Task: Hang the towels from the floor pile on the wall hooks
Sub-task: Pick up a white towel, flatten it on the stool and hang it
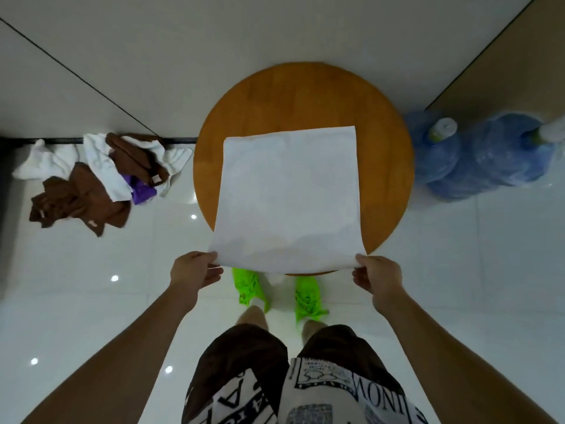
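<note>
Glossy white tiled floor over most of the view, dotted with small reflections of ceiling lights at 8 o'clock. Pale wall across the top, crossed by a thin dark seam running from 10 o'clock down to a dark baseboard strip at 9 o'clock. Tan wood-toned panel at 1 to 2 o'clock.

Round wooden tabletop at centre, reaching toward 12 o'clock, its near edge just above the feet. Spread flat across its near half, a white towel, its far edge lying on the wood and its near edge lifted off the rim.

Two blue water jugs on the floor at 3 o'clock, just beside the tabletop, white caps up.

Floor pile of towels at 9 o'clock, against the baseboard: white, brown and a scrap of purple, crumpled and overlapping.

Patterned black-and-white shorts at 6 o'clock, bright green shoes below the table's rim.

Left hand at 7 o'clock pinching the towel's near left corner, thumb on top, fingers beneath. Right hand at 5 o'clock pinching the near right corner likewise. Both forearms bare, stretched out from the lower corners.
</note>
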